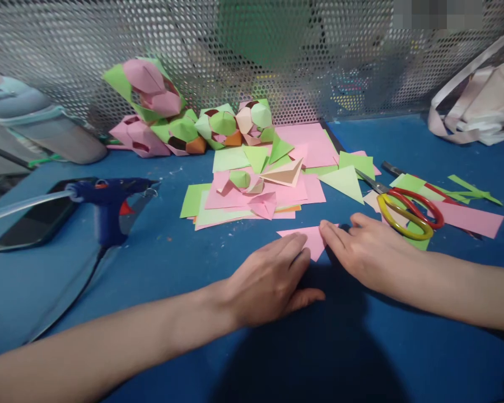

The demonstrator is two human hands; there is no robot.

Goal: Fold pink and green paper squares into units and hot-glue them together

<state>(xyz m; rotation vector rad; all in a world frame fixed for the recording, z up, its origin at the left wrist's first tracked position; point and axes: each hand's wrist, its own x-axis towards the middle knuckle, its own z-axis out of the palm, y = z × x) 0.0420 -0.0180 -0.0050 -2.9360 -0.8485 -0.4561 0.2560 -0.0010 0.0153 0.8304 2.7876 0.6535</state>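
Observation:
A small pink sheet of paper (316, 242), folded into a triangle, lies flat on the table in front of me. My left hand (273, 274) rests palm down on its left part, fingers stretched over it and thumb held apart. At the top right edge of the paper, my right hand (363, 249) presses with its fingertips close together. Part of the paper is hidden under both hands. Just beyond them is a pile of pink, green and white paper sheets (231, 212), with a partly folded pink and green piece (240, 180) on it.
Folded paper balls (220, 127) stand along a perforated metal screen (193, 50). At left are a blue glue gun (109, 212), its cord, a phone (33, 224) and a bottle (46, 123). Scissors with red and yellow handles (403, 224) lie on paper scraps at right, near a bag (487, 101).

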